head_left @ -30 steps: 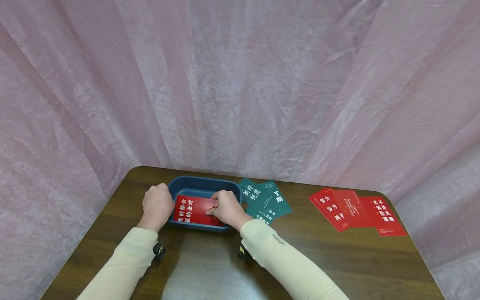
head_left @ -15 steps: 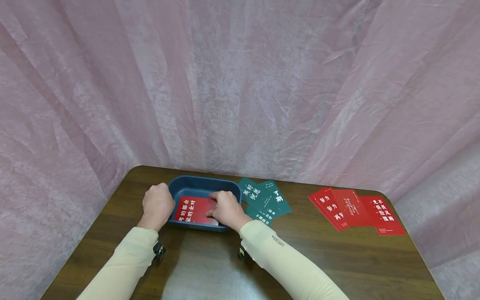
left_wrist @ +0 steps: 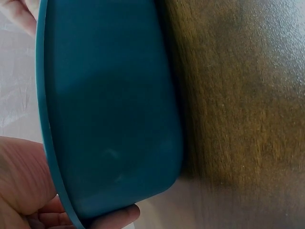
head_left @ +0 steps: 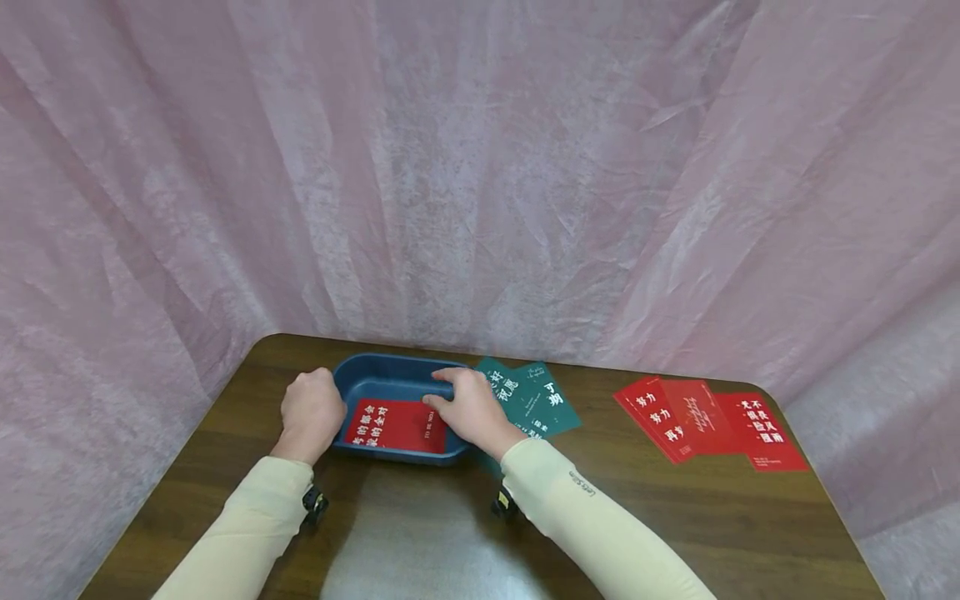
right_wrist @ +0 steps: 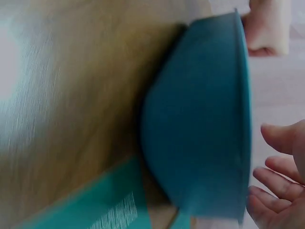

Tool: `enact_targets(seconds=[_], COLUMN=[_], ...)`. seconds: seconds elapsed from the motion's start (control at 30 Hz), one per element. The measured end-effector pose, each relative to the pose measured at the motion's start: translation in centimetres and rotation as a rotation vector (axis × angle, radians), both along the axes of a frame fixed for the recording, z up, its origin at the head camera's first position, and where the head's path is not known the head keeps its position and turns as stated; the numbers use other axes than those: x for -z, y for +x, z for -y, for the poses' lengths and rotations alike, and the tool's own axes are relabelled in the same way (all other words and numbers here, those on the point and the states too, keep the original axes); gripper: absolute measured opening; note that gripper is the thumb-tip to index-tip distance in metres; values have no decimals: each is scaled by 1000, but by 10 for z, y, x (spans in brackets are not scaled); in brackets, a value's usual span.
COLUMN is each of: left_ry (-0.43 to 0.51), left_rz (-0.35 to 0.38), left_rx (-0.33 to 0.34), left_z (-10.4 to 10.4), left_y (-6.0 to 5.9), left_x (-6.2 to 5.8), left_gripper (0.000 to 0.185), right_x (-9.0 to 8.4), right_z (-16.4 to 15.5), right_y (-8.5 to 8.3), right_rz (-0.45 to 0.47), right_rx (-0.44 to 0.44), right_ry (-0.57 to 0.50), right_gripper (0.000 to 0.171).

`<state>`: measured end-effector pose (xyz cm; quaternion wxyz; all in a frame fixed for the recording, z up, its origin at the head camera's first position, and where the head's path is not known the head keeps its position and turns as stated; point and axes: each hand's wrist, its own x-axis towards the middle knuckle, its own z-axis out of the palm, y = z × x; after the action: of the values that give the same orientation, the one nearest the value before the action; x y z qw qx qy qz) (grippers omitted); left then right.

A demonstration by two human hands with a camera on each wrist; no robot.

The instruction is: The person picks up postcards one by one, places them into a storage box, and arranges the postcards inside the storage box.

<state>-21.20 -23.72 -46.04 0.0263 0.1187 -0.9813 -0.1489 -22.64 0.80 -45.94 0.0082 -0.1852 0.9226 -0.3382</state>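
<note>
Dark wood tabletop (head_left: 420, 533) fills the near ground, its corners rounded, with pink cloth (head_left: 480, 167) hung close behind it. Two cream sleeves reach in from the near edge. The left hand (head_left: 311, 412) curls round the left rim of a blue tray (head_left: 390, 374) and steadies it. The right hand (head_left: 468, 408) hovers over the tray's right end with fingers loosely spread and holding nothing. A red card (head_left: 397, 425) lies flat on the tray floor, white lettering up. To my eye the card is just placed and the hand is free. Just right of the tray, partly under that hand, lies a fan of green cards (head_left: 536, 398); well off to the right lies a fan of red cards (head_left: 712, 419). The next move likely calls for a reach right and a pinch on one card's edge.
</note>
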Motion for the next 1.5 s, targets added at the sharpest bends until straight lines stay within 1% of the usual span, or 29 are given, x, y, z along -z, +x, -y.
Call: enact_targets(seconds=[0.07, 0.17, 0.3, 0.43, 0.53, 0.6, 0.67, 0.73, 0.83, 0.97, 1.1, 1.3, 1.5], left_ry=[0, -1, 2, 3, 5, 6, 11, 9, 3, -3, 2, 2, -7], left_rz=[-15, -22, -5, 4, 0, -1, 3, 3, -1, -7, -8, -16, -20], left_rx=[2, 6, 4, 1, 0, 3, 4, 6, 8, 13, 15, 10, 11], left_z=[1, 1, 0, -1, 0, 1, 1, 1, 2, 3, 3, 3, 6], left_y=[0, 0, -1, -2, -3, -4, -5, -5, -5, -4, -3, -3, -4], left_x=[0, 0, 1, 1, 2, 3, 4, 5, 5, 4, 3, 3, 3], left_gripper=[31, 31, 33, 34, 33, 33, 34, 33, 33, 33, 32, 35, 33], right_x=[-4, -4, 1, 11, 21, 26, 32, 36, 41, 44, 45, 45, 46], right_z=[-13, -39, -84, -135, -170, -191, -207, -219, -228, -226, -219, -204, -188], right_y=[-4, -11, -18, -22, -21, -20, -17, -14, -9, -2, 4, 13, 21], right_rz=[-44, -99, -112, -108, -73, -31, 15, 64, 113, 126, 99, 49, -10], right_rx=[36, 107, 218, 321, 394, 443, 487, 512, 518, 503, 487, 469, 430], right_ry=[-6, -19, -33, 34, 100, 152, 209, 271, 336, 371, 412, 452, 453], right_gripper=[47, 45, 46, 53, 63, 68, 72, 75, 75, 77, 78, 67, 59])
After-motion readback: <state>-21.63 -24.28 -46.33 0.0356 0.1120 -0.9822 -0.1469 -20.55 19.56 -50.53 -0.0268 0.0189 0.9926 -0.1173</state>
